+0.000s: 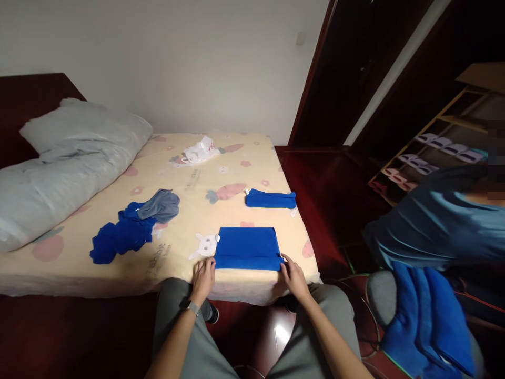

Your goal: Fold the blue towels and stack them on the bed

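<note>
A blue towel [246,245] lies flat at the bed's front edge, with a narrow strip turned over along its near side and a small white tag at its left. My left hand [204,276], below a wristwatch, is closed on the near left corner. At the near right corner, my right hand [294,275] pinches the folded edge. Farther back lies another blue towel [270,199], folded into a narrow strip. Crumpled blue cloths [122,234] with a grey cloth [161,206] on top lie to the left.
The bed [189,210] has a patterned yellow sheet. A grey quilt [71,163] is at left, a white plastic bag [200,150] at the back. On the right, a person [430,216] is beside more blue cloths [430,321] and a shoe rack [442,118].
</note>
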The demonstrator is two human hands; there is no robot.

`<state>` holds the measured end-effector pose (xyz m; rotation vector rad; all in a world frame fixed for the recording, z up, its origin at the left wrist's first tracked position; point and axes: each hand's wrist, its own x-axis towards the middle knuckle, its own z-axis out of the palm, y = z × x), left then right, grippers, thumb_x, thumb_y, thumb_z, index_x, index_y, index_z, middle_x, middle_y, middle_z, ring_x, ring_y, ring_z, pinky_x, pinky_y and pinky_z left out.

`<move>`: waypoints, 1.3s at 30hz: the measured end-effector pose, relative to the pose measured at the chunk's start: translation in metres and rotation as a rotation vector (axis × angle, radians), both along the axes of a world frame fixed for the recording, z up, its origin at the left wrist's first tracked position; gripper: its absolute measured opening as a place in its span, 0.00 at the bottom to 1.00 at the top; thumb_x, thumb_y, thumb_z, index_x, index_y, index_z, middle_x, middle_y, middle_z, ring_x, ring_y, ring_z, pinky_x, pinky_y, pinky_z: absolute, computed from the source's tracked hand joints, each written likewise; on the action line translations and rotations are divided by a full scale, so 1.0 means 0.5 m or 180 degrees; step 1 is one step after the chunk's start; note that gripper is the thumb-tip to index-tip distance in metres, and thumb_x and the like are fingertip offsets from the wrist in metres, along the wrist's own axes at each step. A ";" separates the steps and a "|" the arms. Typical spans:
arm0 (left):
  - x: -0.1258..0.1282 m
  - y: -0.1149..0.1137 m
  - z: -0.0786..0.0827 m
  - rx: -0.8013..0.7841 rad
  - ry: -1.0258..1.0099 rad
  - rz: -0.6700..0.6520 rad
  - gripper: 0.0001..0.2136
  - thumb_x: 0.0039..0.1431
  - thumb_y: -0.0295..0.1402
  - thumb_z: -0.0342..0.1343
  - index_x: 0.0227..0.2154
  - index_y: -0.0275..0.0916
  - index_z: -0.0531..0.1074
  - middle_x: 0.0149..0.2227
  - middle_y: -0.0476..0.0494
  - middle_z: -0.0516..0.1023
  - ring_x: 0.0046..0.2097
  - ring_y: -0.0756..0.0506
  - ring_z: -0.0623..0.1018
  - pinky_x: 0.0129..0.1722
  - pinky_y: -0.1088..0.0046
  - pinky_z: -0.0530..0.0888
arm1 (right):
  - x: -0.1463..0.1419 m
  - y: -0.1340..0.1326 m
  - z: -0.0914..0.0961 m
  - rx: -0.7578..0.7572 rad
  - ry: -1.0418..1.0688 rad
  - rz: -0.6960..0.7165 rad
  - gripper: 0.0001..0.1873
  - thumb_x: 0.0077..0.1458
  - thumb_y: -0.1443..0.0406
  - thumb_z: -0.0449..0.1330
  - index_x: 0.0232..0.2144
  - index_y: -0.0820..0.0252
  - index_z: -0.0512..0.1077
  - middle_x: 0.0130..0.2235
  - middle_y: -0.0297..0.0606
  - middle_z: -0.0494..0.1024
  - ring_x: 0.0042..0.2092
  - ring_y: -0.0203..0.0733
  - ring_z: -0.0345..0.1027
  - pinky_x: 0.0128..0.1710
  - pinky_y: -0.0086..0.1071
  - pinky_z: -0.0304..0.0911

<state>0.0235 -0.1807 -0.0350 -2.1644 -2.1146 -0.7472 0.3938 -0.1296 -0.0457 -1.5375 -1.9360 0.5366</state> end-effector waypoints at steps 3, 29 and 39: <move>0.000 -0.007 0.019 -0.0126 0.0410 -0.0132 0.12 0.69 0.32 0.43 0.46 0.44 0.72 0.39 0.41 0.79 0.42 0.40 0.76 0.47 0.58 0.69 | -0.006 -0.001 0.010 0.0179 -0.0477 0.0119 0.21 0.68 0.59 0.45 0.58 0.58 0.65 0.42 0.44 0.78 0.41 0.50 0.72 0.44 0.44 0.66; 0.066 0.006 0.033 -0.0213 0.0845 -0.1301 0.27 0.71 0.39 0.42 0.70 0.44 0.47 0.69 0.44 0.58 0.69 0.44 0.60 0.67 0.59 0.60 | -0.073 -0.028 0.013 0.0890 -0.1426 0.1136 0.32 0.69 0.62 0.46 0.71 0.58 0.43 0.69 0.40 0.56 0.68 0.45 0.51 0.67 0.45 0.51; 0.072 0.016 0.068 -0.0065 0.0751 -0.1072 0.23 0.70 0.39 0.43 0.64 0.41 0.61 0.62 0.39 0.69 0.63 0.40 0.69 0.64 0.55 0.65 | -0.069 -0.023 0.048 0.0806 -0.1108 0.0827 0.27 0.68 0.60 0.49 0.67 0.56 0.57 0.65 0.43 0.64 0.66 0.51 0.56 0.66 0.53 0.51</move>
